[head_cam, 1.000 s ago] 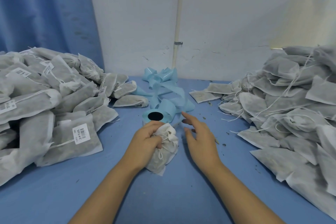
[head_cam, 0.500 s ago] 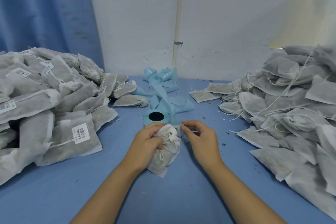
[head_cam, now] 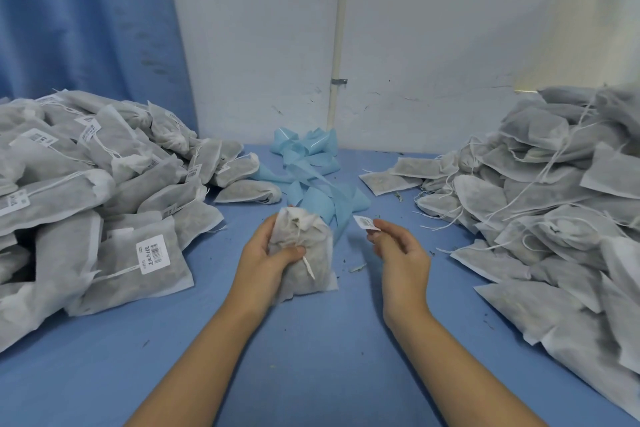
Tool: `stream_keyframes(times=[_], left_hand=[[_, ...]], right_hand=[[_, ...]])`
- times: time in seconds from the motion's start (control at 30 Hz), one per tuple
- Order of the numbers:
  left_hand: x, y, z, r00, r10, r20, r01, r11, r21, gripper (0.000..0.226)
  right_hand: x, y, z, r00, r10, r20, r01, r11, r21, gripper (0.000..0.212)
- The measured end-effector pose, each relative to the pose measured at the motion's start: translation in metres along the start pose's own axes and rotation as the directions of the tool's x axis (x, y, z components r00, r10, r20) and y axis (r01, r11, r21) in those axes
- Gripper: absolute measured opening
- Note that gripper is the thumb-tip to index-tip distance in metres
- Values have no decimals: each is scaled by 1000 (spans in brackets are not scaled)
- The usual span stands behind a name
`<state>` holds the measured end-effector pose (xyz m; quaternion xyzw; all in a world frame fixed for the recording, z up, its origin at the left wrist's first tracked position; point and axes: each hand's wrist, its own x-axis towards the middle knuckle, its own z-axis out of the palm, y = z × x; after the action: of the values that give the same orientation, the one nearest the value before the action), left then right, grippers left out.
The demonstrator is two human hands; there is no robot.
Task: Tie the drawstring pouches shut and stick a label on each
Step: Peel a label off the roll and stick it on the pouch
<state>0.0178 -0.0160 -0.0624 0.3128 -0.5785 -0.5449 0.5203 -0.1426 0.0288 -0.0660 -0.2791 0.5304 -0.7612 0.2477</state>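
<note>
My left hand (head_cam: pixel 266 255) grips a grey drawstring pouch (head_cam: pixel 308 253) near its gathered top, holding it upright over the blue table (head_cam: pixel 311 357); a white string end hangs down its front. My right hand (head_cam: pixel 398 250) pinches a small white barcode label (head_cam: pixel 364 222) between thumb and fingertips, a short way to the right of the pouch and apart from it. The label roll is hidden behind the pouch; its light blue backing tape (head_cam: pixel 311 180) trails away toward the wall.
A heap of tied, labelled pouches (head_cam: pixel 86 201) fills the left side. A heap of pouches with loose strings (head_cam: pixel 554 201) fills the right. The white wall (head_cam: pixel 415 45) and a blue curtain (head_cam: pixel 79 17) close the back. Small herb crumbs lie on the table.
My right hand went to the label roll, pinched a label and drew back to the right with it. My left hand lifted the pouch and stood it more upright.
</note>
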Motion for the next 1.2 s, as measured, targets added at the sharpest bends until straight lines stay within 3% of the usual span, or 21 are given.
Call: stream_keyframes(times=[0.1, 0.17, 0.27, 0.33, 0.5, 0.63, 0.83, 0.9, 1.0, 1.07, 1.2], left_hand=[[2, -2, -4, 999, -21, -26, 19, 998, -65, 44], [2, -3, -5, 999, -24, -27, 22, 996, -83, 43], [2, -4, -4, 999, -23, -23, 21, 995, -95, 43], [2, -3, -3, 1000, -27, -8, 25, 994, -107, 43], [1, -1, -1, 1000, -17, 2, 17, 991, -132, 42], [2, 0, 1, 1000, -27, -2, 27, 987, -156, 42], [3, 1, 5, 998, -57, -24, 52, 980, -191, 41], [2, 2, 7, 995, -95, -28, 86, 969, -231, 41], [-1, 7, 14, 987, -159, -2, 151, 938, -313, 47], [-3, 7, 20, 982, -182, 44, 185, 914, -360, 54], [-7, 3, 24, 974, -186, 127, 218, 921, -322, 47]], right_hand=[[-10, -6, 6, 996, -1, 88, -6, 997, 81, 16], [-19, -6, 10, 970, -25, 241, 15, 999, 43, 17], [-30, -3, 12, 873, -103, 476, 131, 991, -25, 34], [-34, -1, 13, 818, -161, 552, 262, 959, -110, 41], [-34, 0, 13, 740, -206, 640, 550, 733, -401, 48], [-34, -2, 12, 675, -247, 695, 691, 540, -480, 66], [-33, -4, 13, 812, -203, 548, 548, 590, -593, 89], [-32, -4, 12, 848, -137, 512, 460, 670, -583, 89], [-30, -4, 11, 868, 21, 496, 238, 860, -452, 51], [-28, -5, 11, 895, 36, 444, 109, 949, -297, 27], [-27, -7, 13, 928, 41, 370, 7, 992, -127, 19]])
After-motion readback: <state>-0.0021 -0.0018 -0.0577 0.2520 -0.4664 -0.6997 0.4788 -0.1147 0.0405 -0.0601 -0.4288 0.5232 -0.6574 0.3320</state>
